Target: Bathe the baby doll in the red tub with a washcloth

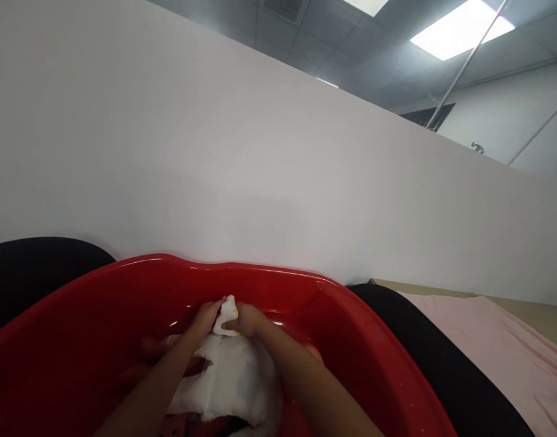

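A white cloth [230, 379] lies bunched inside a large red plastic basin [351, 321] at the bottom of the head view. My left hand [206, 317] and my right hand [246, 320] meet over the far end of the cloth. Both are closed on a small gathered fold of it, which sticks up between the fingertips. My forearms reach in from the lower edge and hide part of the cloth. A dark patch shows on the cloth under my left arm.
A tall white wall panel [242, 158] rises right behind the basin. Black fabric [28, 273] lies to the left and right of the basin. A pink sheet [501, 346] covers the surface at the right. Ceiling lights show above.
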The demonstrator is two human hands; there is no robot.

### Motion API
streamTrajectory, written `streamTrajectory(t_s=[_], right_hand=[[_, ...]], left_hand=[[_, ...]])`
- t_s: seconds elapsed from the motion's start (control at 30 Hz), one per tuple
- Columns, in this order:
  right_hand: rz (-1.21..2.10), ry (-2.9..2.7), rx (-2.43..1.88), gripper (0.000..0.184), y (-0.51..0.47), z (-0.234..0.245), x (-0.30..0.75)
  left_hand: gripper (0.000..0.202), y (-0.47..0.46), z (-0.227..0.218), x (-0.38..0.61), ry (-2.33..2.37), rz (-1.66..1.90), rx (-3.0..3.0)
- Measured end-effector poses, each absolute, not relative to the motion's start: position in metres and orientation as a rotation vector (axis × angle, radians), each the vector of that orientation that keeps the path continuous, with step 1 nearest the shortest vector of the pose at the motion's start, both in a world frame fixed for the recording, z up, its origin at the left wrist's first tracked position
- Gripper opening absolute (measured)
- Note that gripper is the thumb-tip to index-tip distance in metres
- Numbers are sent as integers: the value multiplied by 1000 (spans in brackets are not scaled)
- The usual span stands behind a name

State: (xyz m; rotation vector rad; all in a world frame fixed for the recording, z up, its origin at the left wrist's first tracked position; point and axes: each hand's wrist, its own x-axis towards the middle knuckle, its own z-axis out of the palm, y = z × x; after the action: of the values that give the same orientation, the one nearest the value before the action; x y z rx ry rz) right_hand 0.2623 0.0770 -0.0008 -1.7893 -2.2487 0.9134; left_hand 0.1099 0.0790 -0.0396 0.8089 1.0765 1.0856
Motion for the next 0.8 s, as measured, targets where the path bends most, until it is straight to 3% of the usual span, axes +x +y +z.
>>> streamTrajectory(t_s=[0.17, 0.27, 0.37, 0.5, 0.6, 0.7, 0.8], right_hand=[[649, -2489, -1880, 28, 69, 25, 259], [573, -2493, -1870, 29, 56, 39, 265], [702, -2264, -1814, 32, 26, 50, 281], [997, -1971, -1682, 28, -43, 86, 318], [1265, -1810, -1632, 37, -102, 124, 360], [959, -1649, -1857, 46, -163, 140, 414], [716, -1610, -2027, 46, -216, 120, 468]], left_hand=[[48, 77, -40, 106, 1085, 982, 805], [51, 77, -41, 104, 1083, 908, 886], [48, 79, -47, 105, 1099, 883, 1065], [25, 80, -59, 109, 1152, 859, 1274], [13, 80, -67, 111, 1240, 797, 1426], [11, 81, -68, 110, 1352, 695, 1569], [11, 83, -64, 109, 1450, 570, 1693]])
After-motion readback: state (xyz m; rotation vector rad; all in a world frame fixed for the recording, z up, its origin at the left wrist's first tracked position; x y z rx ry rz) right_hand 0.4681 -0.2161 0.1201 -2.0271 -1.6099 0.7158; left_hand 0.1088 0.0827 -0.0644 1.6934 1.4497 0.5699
